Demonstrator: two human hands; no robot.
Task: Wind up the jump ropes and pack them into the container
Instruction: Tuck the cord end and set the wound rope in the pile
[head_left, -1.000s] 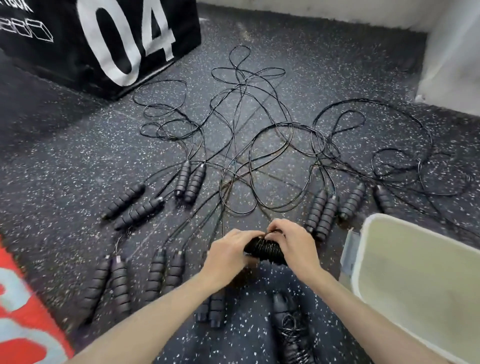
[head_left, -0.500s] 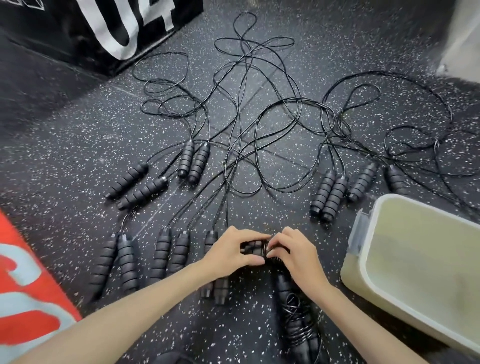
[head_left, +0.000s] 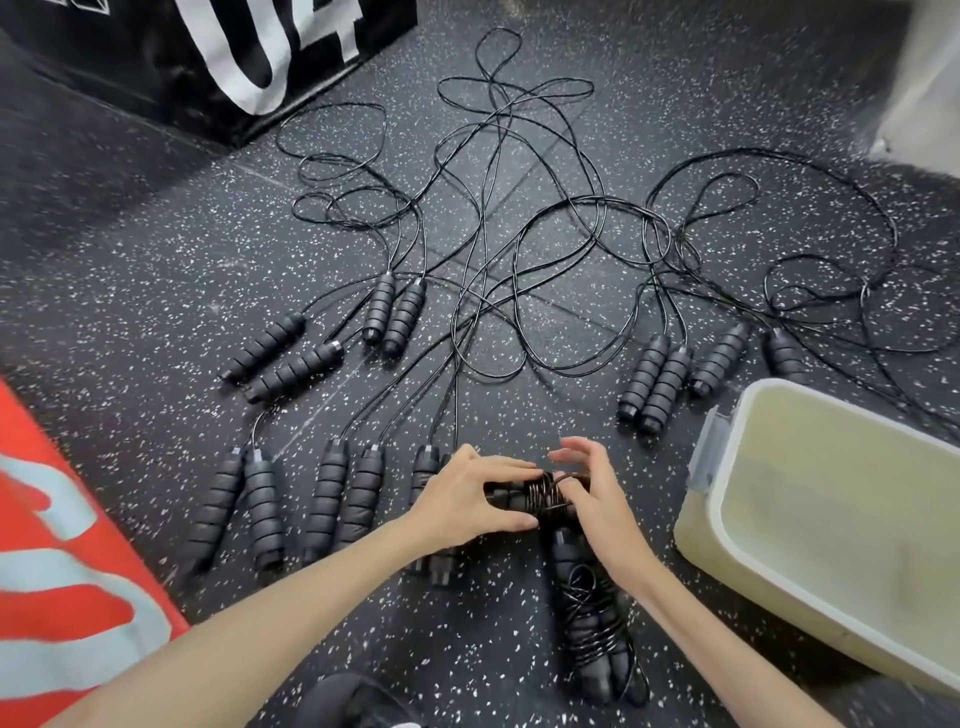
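Left hand (head_left: 462, 499) grips the wound jump rope bundle (head_left: 535, 496), fingers curled round its handles. Right hand (head_left: 592, 488) pinches the cable wraps, upper fingers loosely spread. Bundle sits low over the floor (head_left: 156, 270), near its front edge. Second wound bundle (head_left: 592, 623) lies just below. Container (head_left: 737, 441) by the right edge.

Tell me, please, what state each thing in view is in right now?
Rope in hand: cord coiled round its handles, off the floor.
Left hand: grips the handles.
Right hand: pinches the cord's end.
Wound rope: bundled, on the floor.
Loose ropes: uncoiled, tangled.
Container: open; no rope visible inside.
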